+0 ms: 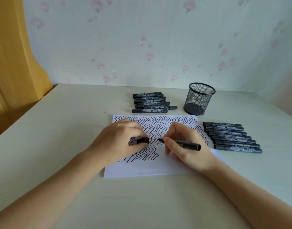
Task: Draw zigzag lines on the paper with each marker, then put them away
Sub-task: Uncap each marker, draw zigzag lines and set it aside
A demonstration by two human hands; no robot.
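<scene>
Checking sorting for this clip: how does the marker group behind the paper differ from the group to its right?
The group behind the paper lies beside the mesh cup; the right group lies beside the paper. The back group is bunched, with one marker jutting out to the right; the right group lies in a tidy staggered row. Both are black, capped markers lying flat on the table.

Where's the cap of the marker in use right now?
In the head view, the cap is held in the left hand, over the paper, just left of the marker tip.
</scene>
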